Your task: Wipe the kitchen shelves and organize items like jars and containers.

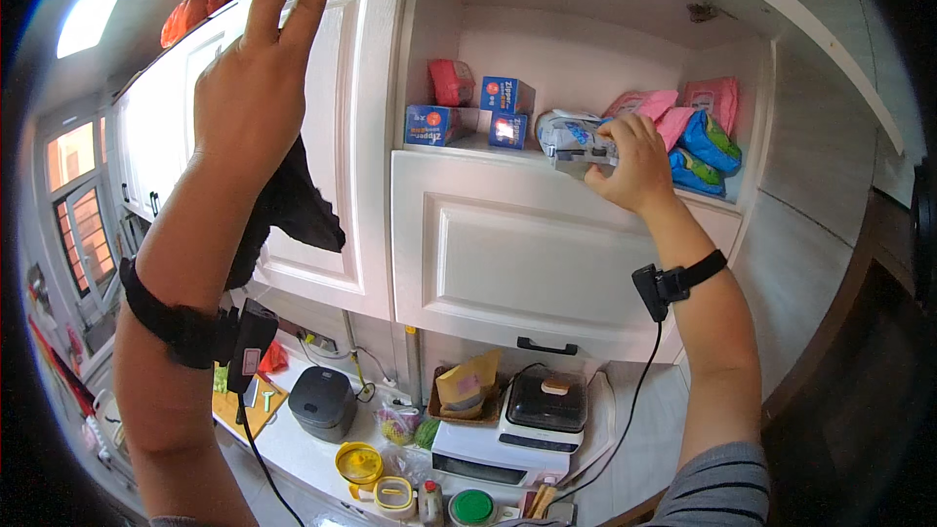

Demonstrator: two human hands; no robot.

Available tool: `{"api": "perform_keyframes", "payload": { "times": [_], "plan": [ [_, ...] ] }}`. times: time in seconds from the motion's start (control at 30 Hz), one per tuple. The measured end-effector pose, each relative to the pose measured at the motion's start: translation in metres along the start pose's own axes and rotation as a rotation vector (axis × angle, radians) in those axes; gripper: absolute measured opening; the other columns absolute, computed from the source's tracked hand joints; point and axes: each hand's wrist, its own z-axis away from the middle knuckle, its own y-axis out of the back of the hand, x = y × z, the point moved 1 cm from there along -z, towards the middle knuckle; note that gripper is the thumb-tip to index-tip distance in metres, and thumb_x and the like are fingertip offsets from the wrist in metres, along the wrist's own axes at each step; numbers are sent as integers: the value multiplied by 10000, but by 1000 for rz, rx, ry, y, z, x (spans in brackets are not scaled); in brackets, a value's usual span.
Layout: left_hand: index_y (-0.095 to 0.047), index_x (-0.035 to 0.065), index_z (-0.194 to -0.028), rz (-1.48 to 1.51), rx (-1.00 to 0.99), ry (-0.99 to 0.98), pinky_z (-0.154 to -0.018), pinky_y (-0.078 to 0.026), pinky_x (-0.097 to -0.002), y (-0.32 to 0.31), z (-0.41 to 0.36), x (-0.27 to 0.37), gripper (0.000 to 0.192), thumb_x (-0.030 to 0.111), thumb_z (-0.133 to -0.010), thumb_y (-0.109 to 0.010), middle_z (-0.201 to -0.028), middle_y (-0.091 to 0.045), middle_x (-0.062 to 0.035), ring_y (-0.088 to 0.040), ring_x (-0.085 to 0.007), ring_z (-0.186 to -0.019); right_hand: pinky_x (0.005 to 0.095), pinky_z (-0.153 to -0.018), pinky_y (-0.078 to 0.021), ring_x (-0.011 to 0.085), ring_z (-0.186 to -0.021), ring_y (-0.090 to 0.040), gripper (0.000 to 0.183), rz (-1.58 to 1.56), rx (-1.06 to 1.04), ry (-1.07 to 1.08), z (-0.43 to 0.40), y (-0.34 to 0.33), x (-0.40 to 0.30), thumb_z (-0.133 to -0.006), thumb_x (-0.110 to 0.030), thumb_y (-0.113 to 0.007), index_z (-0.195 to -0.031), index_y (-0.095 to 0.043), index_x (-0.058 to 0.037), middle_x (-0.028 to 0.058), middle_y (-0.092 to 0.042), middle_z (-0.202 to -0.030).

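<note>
My right hand (633,165) grips the near end of a white and blue plastic package (575,137) at the front edge of the open cabinet shelf. My left hand (252,88) is raised in front of the closed cabinet door on the left. Two of its fingers stretch up, apart, to the picture's top edge; its palm side is hidden. Black cloth (300,212) hangs behind the left wrist, and what holds it up is not visible. Blue zipper-bag boxes (505,95) stand left of the package. Pink packets (714,102) and blue-green packets (710,143) lie to its right.
A lifted cabinet flap (820,36) overhangs the shelf. Below are a lower flap door (542,256) and a counter with a dark rice cooker (322,402), a white appliance (483,450), a lidded cooker (545,402) and yellow-lidded containers (359,462). Cables hang from both wrist straps.
</note>
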Motion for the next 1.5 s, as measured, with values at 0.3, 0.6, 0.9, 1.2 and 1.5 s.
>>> {"api": "perform_keyframes", "payload": {
  "times": [0.3, 0.6, 0.9, 1.2, 1.5],
  "plan": [
    [-154, 257, -1439, -11, -29, -2, -403, -480, -237, 2, 3, 4, 901, -122, -717, -537, -1481, -192, 6, -579, -149, -539, 372, -974, -387, 320, -1185, -445, 789, -112, -333, -66, -14, -13, -8, -550, -155, -794, -1256, -450, -89, 133, -461, -1296],
    [-149, 267, -1439, 38, -46, -78, -423, -498, -229, -3, 20, 0, 917, -144, -700, -505, -1489, -164, 18, -612, -152, -617, 369, -971, -394, 317, -1150, -487, 723, -214, 326, -89, 74, 14, -33, -560, -6, -732, -1234, -483, -92, 141, -499, -1259],
    [-158, 253, -1439, 21, -4, -86, -416, -484, -228, -15, 20, -1, 880, -133, -733, -512, -1493, -156, 9, -580, -133, -568, 350, -983, -379, 302, -1156, -494, 681, -281, 434, -181, 108, 70, -53, -608, -11, -725, -1243, -487, -78, 162, -512, -1248],
    [-164, 227, -1439, -17, 18, -21, -394, -466, -244, -9, 6, 3, 874, -101, -719, -533, -1500, -127, 18, -576, -147, -538, 393, -980, -380, 314, -1144, -489, 667, -342, 236, -2, 55, 79, -80, -593, 18, -668, -1223, -492, -116, 137, -523, -1231],
    [-213, 241, -1433, -48, -46, 18, -423, -476, -267, -5, 4, -1, 911, -175, -666, -476, -1500, -148, 40, -615, -188, -593, 411, -952, -405, 325, -1116, -506, 608, -366, 139, 114, -1, 11, -149, -646, -6, -683, -1215, -482, -87, 168, -526, -1212]
  ]
}}
